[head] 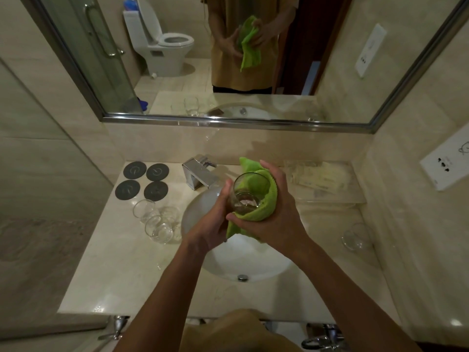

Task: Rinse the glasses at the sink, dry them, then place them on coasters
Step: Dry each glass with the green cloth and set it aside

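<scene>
Over the round white basin, both hands grip a clear glass wrapped in fuzzy green cloth.

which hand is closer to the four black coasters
Left. The left hand grips the glass over the sink, on the side toward the coasters. The right hand holds the green cloth on the glass's far side.

Bright green cloth, four dark grey coasters, white sink, beige marble counter.
</scene>
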`<state>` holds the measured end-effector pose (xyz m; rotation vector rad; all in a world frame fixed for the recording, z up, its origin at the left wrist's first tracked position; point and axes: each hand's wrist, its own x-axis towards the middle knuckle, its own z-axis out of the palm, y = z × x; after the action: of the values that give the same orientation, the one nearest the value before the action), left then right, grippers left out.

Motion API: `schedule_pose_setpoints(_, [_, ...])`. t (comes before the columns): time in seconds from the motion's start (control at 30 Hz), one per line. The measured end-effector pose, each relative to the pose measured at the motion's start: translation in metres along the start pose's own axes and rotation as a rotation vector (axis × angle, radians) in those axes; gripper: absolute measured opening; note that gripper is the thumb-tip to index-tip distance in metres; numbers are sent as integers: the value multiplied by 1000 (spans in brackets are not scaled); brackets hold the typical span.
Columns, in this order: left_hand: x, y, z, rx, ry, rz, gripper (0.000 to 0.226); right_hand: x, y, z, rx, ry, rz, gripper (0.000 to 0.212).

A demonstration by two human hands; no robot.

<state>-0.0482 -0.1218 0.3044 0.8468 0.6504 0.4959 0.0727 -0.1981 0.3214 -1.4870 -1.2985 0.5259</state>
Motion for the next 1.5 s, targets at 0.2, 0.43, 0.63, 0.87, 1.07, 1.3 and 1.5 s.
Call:
schedule_pose_setpoints(0.2, [8,0,-7,348,135,161,46,0,7,-1,-337,-142,-4,110])
schedule_pose_setpoints(0.43, [6,6,-5,629,332,163,60,7,2,-2,-550,-220,62,110])
schedule_pose_setpoints(0.63, [4,11,4,765,524,375,39,10,-1,3,-799,-182,-33,101])
schedule_pose_setpoints(0.87, [11,5,-1,1066,604,547,41,18,6,6,-865,-294,-69,107])
schedule_pose_setpoints(1.07, [7,3,-5,1056,470,680,47,41,-5,-21,-357,-678,232,113])
schedule_pose_setpoints(1.3, [8,2,-1,906,384,655,39,42,6,-30,140,-742,354,72])
schedule_pose_setpoints(1.5, [9,-2,-5,893,473,567,39,23,6,-10,-219,-565,256,108])
